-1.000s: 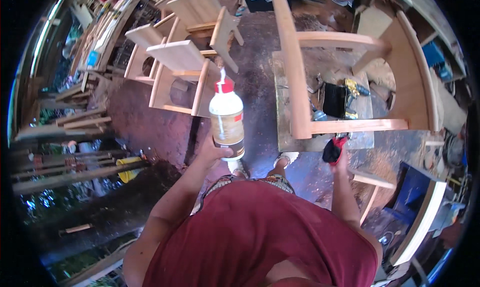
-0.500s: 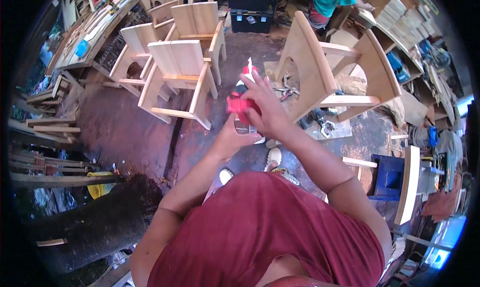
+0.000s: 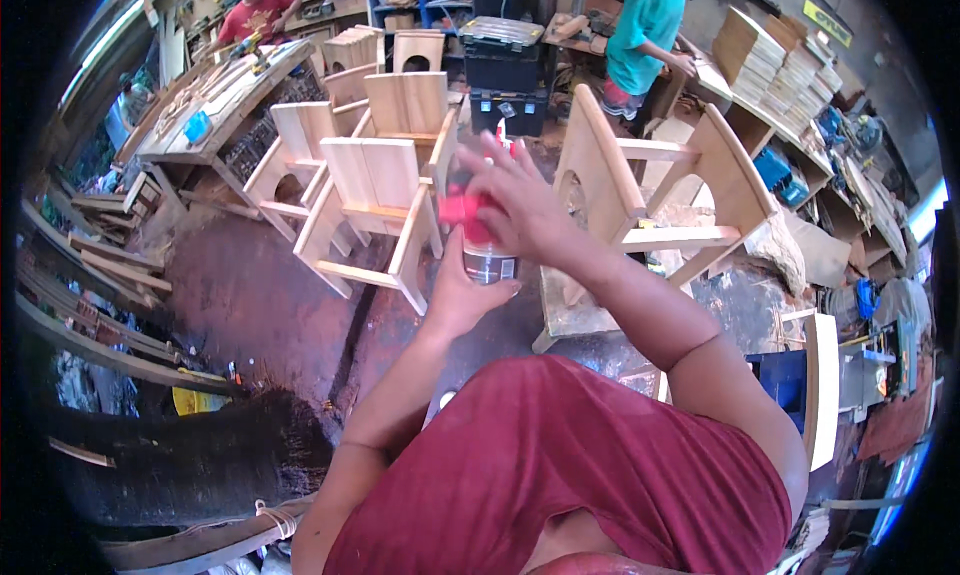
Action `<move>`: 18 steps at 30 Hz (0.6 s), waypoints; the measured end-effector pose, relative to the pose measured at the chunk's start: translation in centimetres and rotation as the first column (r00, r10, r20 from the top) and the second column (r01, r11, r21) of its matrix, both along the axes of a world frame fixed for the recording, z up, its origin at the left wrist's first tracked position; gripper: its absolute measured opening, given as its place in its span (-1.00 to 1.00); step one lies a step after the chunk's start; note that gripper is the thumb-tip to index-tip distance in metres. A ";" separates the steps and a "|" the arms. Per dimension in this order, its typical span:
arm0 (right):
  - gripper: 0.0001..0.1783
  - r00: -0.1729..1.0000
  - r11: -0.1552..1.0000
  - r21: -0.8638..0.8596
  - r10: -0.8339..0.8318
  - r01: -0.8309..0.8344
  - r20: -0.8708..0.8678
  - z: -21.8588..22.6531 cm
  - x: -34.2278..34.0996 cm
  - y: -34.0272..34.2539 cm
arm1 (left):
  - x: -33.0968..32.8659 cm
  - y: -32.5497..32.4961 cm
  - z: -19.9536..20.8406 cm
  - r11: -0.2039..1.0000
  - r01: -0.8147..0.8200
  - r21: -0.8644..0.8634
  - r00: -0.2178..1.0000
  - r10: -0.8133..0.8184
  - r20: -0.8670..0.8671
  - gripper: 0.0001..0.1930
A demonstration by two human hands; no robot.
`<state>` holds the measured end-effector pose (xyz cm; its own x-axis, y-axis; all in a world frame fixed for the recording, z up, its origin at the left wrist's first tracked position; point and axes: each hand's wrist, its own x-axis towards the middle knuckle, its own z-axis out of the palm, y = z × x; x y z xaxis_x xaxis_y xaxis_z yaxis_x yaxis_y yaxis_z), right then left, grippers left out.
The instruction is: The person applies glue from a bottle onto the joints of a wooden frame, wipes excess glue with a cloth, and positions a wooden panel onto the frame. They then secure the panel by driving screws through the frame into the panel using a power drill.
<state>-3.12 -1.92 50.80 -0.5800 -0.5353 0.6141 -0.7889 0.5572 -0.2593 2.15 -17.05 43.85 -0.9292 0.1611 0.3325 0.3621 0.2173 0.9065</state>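
Note:
In front of me my left hand wraps round the lower part of a bottle with a dark label. A red cap and pale nozzle show above my hands, apparently at the bottle's top. Against the bottle is a red object, partly hidden and blurred, its kind unclear. My right hand covers it from the right, thumb bent over it and the other fingers blurred and reaching up. Beyond, on the left, stand several unpainted wooden armchairs. Another chair stands at the right on a low platform.
A person in a teal shirt stands at the right bench. A person in a red shirt is at the far left, behind a workbench. Dark toolboxes stand at the back; stacked boards lie at the right. A groove crosses the floor.
The view has tilted up, showing more of the back of the workshop. My hands stay round the bottle and red object; the label shows more now. My right fingers are more blurred.

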 end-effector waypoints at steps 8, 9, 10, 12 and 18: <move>-0.76 0.977 0.768 -0.635 0.070 0.077 0.203 2.8 -6.1 8.0 | -0.4 4.1 -1.6 0.891 0.272 0.363 0.924 -0.347 0.159 -0.08; -0.76 0.979 0.766 -0.637 0.052 0.088 0.197 2.5 -6.3 9.2 | -0.7 4.5 -1.7 0.886 0.291 0.361 0.919 -0.364 0.154 -0.08; -0.75 0.934 0.565 -0.823 0.265 0.051 0.240 2.9 -5.8 9.6 | -0.8 4.7 -2.0 0.876 0.288 0.387 0.917 -0.369 0.151 -0.06; -0.63 0.847 0.368 -0.914 0.420 0.171 0.327 3.5 -4.4 9.8 | -0.6 4.7 -2.2 0.859 0.303 0.413 0.912 -0.387 0.136 -0.05; -0.70 0.939 0.781 -0.623 0.189 0.034 0.289 1.8 -2.5 7.9 | -0.8 4.6 -1.7 0.963 0.255 0.082 0.964 -0.260 0.058 0.01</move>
<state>-5.61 5.97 52.64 -0.7735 -0.1626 0.6126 -0.6323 0.1319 -0.7634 1.37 -12.44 42.12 -0.8802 0.3757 0.2901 0.3344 0.0571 0.9407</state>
